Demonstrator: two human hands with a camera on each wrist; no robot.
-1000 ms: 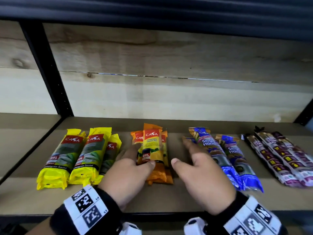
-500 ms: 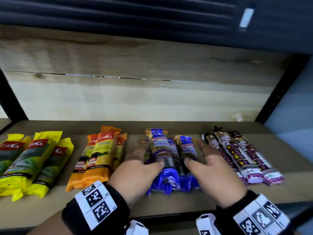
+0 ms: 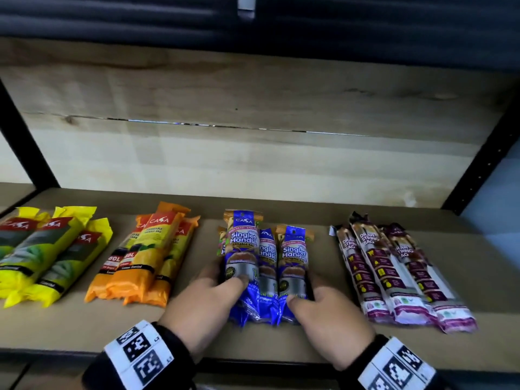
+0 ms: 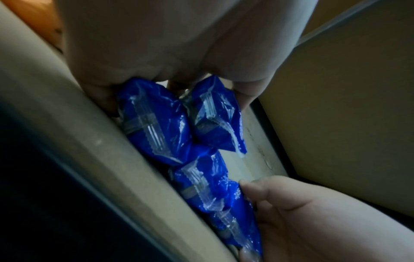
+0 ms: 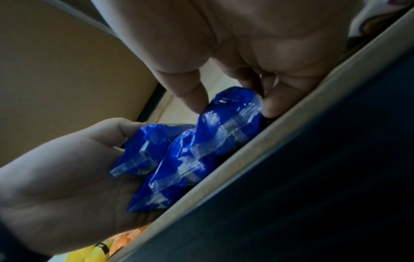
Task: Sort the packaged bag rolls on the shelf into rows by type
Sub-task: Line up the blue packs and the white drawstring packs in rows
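Note:
Three blue bag rolls point(image 3: 266, 266) lie side by side in the middle of the wooden shelf point(image 3: 309, 339). My left hand point(image 3: 209, 298) grips their left side, thumb on top of the leftmost roll. My right hand point(image 3: 318, 308) grips their right side, thumb on the rightmost roll. The wrist views show the blue crimped roll ends point(image 4: 179, 138) point(image 5: 197, 150) squeezed between both hands at the shelf's front edge. Yellow rolls point(image 3: 47, 254) lie at the far left, orange rolls point(image 3: 146, 257) beside them, and dark purple rolls point(image 3: 394, 271) at the right.
A wooden back panel point(image 3: 253, 153) closes the shelf behind the rolls. Black uprights point(image 3: 484, 153) stand at the right and the left point(image 3: 25, 142). Bare shelf strips separate the four groups. A dark shelf underside point(image 3: 253, 21) hangs above.
Both hands moved right from the orange rolls to the blue rolls and closed on them, pressing the three blue rolls together into a tight, straight group.

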